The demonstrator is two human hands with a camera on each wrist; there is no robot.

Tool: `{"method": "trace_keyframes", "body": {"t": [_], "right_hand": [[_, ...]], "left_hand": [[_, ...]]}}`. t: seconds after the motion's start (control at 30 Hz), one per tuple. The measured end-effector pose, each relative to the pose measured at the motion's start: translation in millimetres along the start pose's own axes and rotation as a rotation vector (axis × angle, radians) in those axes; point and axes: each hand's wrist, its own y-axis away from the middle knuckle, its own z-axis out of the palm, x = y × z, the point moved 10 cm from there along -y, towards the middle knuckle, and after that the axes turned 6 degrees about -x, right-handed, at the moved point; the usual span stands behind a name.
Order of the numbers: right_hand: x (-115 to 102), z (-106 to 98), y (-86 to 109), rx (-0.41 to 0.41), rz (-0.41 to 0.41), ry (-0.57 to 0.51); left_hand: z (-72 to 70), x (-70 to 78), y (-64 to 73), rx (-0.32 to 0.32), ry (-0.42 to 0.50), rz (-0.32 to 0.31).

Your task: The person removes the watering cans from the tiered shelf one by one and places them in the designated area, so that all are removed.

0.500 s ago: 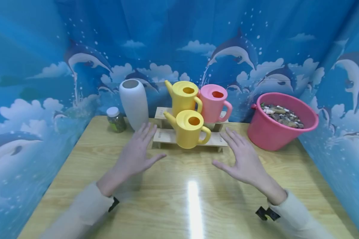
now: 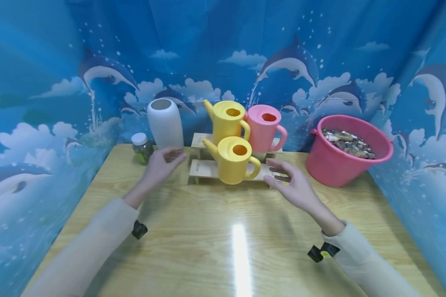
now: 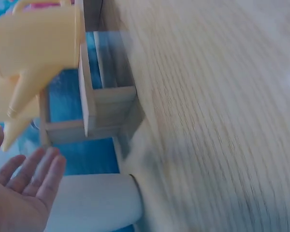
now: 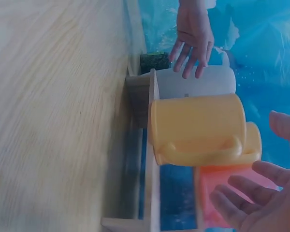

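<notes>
My left hand (image 2: pixel 161 166) is in front of the white vase (image 2: pixel 165 123), its fingers loosely bent and holding nothing; the left wrist view shows the palm and spread fingertips (image 3: pixel 52 176) by the vase. On a two-step wooden stand (image 2: pixel 204 168), a yellow watering can (image 2: pixel 232 167) stands on the lower step. Behind it, a second yellow watering can (image 2: pixel 223 123) and a pink watering can (image 2: pixel 260 134) stand on the upper step. Beside the stand's right end hovers my right hand (image 2: pixel 292 185), fingers slightly bent, apart from the front can's handle (image 4: pixel 198 155).
A small jar (image 2: pixel 143 152) with a white lid and dark green contents stands left of the vase. At the right back is a pink bucket (image 2: pixel 328 163) holding stones (image 2: pixel 349 146). A blue dolphin-print curtain (image 2: pixel 223 49) surrounds the wooden table (image 2: pixel 186 247).
My left hand has drawn back to the left and its fingers have bent from straight. My right hand has shifted slightly left, with its fingers curving inward. The objects have stayed put.
</notes>
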Motion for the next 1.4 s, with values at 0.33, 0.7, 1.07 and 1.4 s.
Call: {"method": "trace_keyframes", "body": {"t": [0.33, 0.7, 1.07, 1.4], "right_hand": [[29.0, 19.6, -27.7, -0.038, 0.064, -0.191], [32.2, 25.9, -38.6, -0.042, 0.043, -0.271], [27.2, 28.6, -40.7, -0.111, 0.036, -0.269], [13.1, 27.2, -13.6, -0.128, -0.039, -0.287]], "left_hand": [[11.4, -28.0, -33.8, -0.016, 0.25, -0.089], [17.6, -18.9, -52.0, 0.03, 0.293, -0.077], [14.1, -18.3, -57.0, 0.03, 0.236, -0.135], [15.3, -19.6, -59.1, 0.019, 0.252, -0.138]]}}
